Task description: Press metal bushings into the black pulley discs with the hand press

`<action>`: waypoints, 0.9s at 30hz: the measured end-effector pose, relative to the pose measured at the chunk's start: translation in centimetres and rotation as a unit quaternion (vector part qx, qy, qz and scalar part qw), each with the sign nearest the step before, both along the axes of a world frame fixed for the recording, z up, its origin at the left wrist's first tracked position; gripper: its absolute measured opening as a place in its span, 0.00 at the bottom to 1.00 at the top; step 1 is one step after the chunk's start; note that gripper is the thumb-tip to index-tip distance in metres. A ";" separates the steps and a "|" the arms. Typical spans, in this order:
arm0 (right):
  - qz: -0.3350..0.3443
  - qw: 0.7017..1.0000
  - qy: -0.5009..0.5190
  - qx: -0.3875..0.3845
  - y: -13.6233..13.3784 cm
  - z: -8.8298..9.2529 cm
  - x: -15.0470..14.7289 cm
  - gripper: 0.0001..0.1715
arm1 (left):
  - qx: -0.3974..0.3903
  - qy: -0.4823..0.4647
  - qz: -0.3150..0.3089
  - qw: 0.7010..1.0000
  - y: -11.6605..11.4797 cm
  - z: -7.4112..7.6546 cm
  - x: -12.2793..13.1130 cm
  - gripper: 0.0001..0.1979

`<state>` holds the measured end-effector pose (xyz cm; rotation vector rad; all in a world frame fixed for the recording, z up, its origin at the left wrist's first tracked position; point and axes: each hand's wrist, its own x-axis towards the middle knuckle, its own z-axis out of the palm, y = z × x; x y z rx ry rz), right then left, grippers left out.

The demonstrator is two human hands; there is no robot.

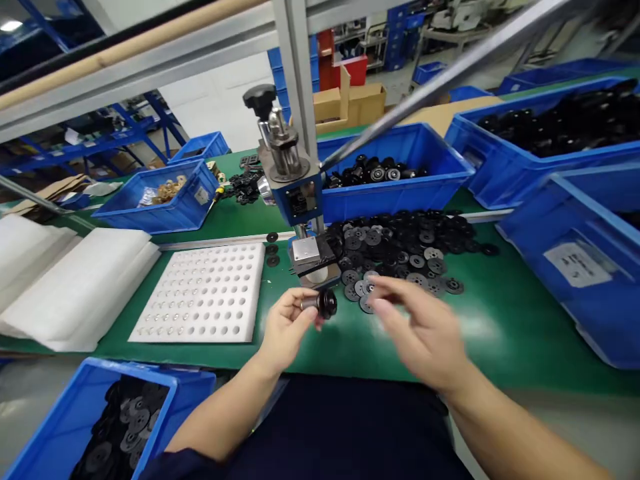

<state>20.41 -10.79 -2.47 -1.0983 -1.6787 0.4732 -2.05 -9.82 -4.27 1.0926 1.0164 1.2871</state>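
My left hand [287,327] is closed around a black cylindrical part with a flanged, wheel-like end [327,303], held tilted on its side over the table's front. To the right, my right hand [423,327] has its thumb and forefinger slightly apart beside the loose black gear-like discs [353,291]. Its fingertips overlap the discs in view, so contact with them is unclear. Behind the left hand stands a small hand press [295,180] with a black knob and a metal block [306,250] on its base.
A white foam tray [257,287] with rows of holes, some filled, lies left of the press. Stacked foam sheets [85,287] are farther left. Blue bins [400,197] of black parts stand behind and right; another bin [173,407] of discs is low left. A metal bar [440,83] slants overhead.
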 end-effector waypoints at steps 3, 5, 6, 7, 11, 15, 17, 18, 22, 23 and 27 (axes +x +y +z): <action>0.076 0.992 0.007 -0.101 -0.5 -2.1 -1.9 0.13 | -0.100 -0.109 -0.082 0.986 -1.5 -1.5 0.0 0.18; 0.095 0.989 0.011 -0.112 -0.8 -2.6 -2.7 0.10 | -0.153 -0.144 -0.110 0.971 -1.6 -2.4 0.0 0.19; 0.103 0.989 0.009 -0.110 -0.9 -2.6 -3.0 0.10 | -0.169 -0.154 -0.119 0.966 -1.5 -2.7 -0.1 0.20; 0.108 0.989 0.008 -0.104 -1.0 -2.5 -3.2 0.09 | -0.180 -0.159 -0.124 0.963 -1.4 -3.0 -0.1 0.20; 0.107 0.991 -0.001 -0.078 -1.1 -2.1 -3.4 0.07 | -0.198 -0.169 -0.137 0.956 -1.0 -3.3 -0.2 0.21; 0.112 0.992 -0.018 -0.060 -0.9 -2.3 -3.4 0.05 | -0.208 -0.161 -0.135 0.955 -1.0 -3.4 -0.2 0.22; 0.119 0.990 -0.034 -0.065 -0.7 -2.6 -3.2 0.05 | -0.210 -0.146 -0.135 0.957 -1.1 -3.5 -0.2 0.22; 0.121 0.989 -0.041 -0.071 -0.7 -2.7 -3.1 0.05 | -0.209 -0.136 -0.134 0.959 -1.1 -3.5 -0.3 0.22; 0.126 0.986 -0.064 -0.093 -0.6 -3.3 -3.0 0.04 | -0.196 -0.105 -0.129 0.966 -1.1 -3.7 -0.4 0.22; 0.123 0.986 -0.071 -0.093 -0.6 -3.4 -2.9 0.04 | -0.196 -0.102 -0.130 0.967 -1.1 -3.8 -0.4 0.22; 0.113 0.986 -0.100 -0.074 -0.6 -3.5 -3.0 0.08 | -0.209 -0.112 -0.140 0.961 -1.1 -4.2 -0.3 0.20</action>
